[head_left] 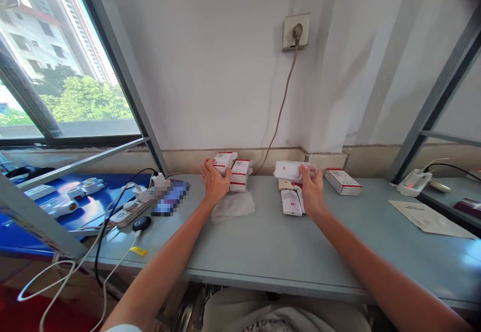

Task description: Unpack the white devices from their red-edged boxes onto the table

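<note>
Pale-clothed lap [281, 312], grey table [263, 257], left hand [215, 181] with its grip closed on a white box [224, 159] near the wall [210, 71] (socket [289, 26] occupied), right hand [311, 187] pinching a white packet [287, 170], window [86, 81] leftward.

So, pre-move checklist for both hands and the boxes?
1. Right hand has the white item: ok, fingers on its right end.
2. Left hand at the raised box: ok on contact, firmness cannot tell.
3. Plastic bag away from left arm: not ok, lies right beside it.
4. Lone box apart from right hand: ok.
5. Box contents: cannot tell.
6. Wall plug in socket: ok.
</note>
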The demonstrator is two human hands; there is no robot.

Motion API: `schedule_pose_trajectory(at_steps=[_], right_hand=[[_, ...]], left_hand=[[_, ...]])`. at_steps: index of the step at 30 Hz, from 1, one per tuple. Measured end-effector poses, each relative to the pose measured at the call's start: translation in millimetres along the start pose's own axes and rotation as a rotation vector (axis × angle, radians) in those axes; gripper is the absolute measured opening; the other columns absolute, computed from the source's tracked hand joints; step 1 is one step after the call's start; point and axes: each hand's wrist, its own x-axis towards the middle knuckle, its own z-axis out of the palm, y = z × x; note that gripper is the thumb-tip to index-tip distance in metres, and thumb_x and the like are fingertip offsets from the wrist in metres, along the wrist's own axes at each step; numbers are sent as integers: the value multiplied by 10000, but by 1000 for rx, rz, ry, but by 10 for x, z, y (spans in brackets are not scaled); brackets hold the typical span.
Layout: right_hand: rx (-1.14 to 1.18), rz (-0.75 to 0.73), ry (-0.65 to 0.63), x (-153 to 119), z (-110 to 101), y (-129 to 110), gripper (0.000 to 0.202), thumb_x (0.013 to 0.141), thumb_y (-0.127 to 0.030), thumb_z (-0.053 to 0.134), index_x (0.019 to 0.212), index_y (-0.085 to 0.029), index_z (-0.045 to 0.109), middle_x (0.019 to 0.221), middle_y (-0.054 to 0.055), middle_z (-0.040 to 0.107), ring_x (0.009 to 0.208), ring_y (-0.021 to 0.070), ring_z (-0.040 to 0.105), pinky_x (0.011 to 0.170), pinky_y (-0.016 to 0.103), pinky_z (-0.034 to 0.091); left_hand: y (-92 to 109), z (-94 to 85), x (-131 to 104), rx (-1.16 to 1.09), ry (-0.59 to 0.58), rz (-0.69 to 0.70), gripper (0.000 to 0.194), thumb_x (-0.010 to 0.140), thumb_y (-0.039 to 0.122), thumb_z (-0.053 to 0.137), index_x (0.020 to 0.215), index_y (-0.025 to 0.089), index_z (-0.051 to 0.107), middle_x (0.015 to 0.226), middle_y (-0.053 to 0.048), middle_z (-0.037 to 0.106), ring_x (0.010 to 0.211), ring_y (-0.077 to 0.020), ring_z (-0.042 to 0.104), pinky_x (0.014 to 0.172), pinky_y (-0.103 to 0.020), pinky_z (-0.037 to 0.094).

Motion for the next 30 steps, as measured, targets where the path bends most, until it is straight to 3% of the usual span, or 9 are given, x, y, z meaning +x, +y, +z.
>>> schedule_pose_trajectory(at_steps=[3, 6, 8, 11, 15, 19, 24, 26, 30], right_hand=[[-30, -28, -49, -27, 10, -9, 602, 801, -720, 825, 1110, -270, 569, 1074, 37, 692, 895, 225, 705, 611, 340, 633], [-73, -91, -140, -94, 31, -35, 593, 829, -699, 823, 1157, -276, 567, 1093, 41, 687, 906, 236, 700, 614, 353, 628], [-100, -133, -221, -160, 48, -44, 589, 849, -684, 821, 1183, -274, 562, 1089, 43, 697, 907, 238, 698, 653, 369, 632], [-163, -175, -342, -275, 68, -30, 561, 872, -655, 822, 1191, -269, 569, 1037, 44, 719, 893, 242, 697, 726, 390, 619], [-291, -253, -434, -395, 77, -3, 501, 891, -613, 830, 1171, -264, 606, 1052, 52, 719, 917, 245, 689, 799, 399, 586], [-283, -274, -525, -403, 86, -15, 386, 973, -627, 727, 1003, -260, 610, 962, 35, 683, 879, 223, 668, 767, 367, 571], [-271, -245, -531, -336, 81, 3, 455, 999, -696, 651, 896, -256, 602, 866, 16, 651, 804, 198, 628, 731, 344, 569], [-287, -244, -527, -321, 69, 27, 463, 1010, -703, 630, 893, -256, 599, 841, 5, 634, 784, 192, 612, 718, 337, 555], [-369, -326, -518, -316, 36, 7, 424, 1044, -652, 610, 900, -254, 625, 860, 15, 644, 809, 200, 619, 745, 347, 535]], left_hand=[[99, -111, 30, 44, 51, 98, 690, 983, 556, 736, 1461, 165, 428, 1616, -320, 417, 1476, -486, 461, 1147, -744, 394], [315, -223, -17, -33, 64, 351, 673, 1038, 576, 681, 1521, 204, 396, 1650, -305, 423, 1492, -446, 486, 1166, -696, 400], [504, -265, -108, -132, -21, 541, 680, 1060, 597, 645, 1560, 236, 358, 1604, -268, 495, 1517, -407, 498, 1189, -649, 422], [754, -267, -279, -209, -271, 710, 803, 1025, 689, 669, 1619, 280, 315, 1568, -221, 559, 1479, -381, 567, 1182, -595, 477], [860, -218, -412, -256, -443, 674, 757, 1073, 618, 632, 1658, 243, 330, 1514, -209, 613, 1402, -373, 641, 1131, -566, 547], [801, -204, -401, -249, -468, 650, 743, 1096, 537, 625, 1693, 226, 311, 1480, -198, 643, 1347, -368, 669, 1108, -559, 572], [794, -190, -394, -252, -507, 647, 800, 1073, 393, 634, 1734, 206, 223, 1519, -217, 603, 1373, -385, 635, 1149, -582, 546], [798, -170, -416, -249, -515, 632, 802, 1067, 409, 637, 1729, 205, 231, 1478, -212, 618, 1336, -383, 657, 1120, -571, 566], [764, -123, -448, -218, -493, 662, 837, 1046, 604, 679, 1682, 195, 321, 1388, -200, 660, 1254, -381, 700, 1049, -528, 601]])
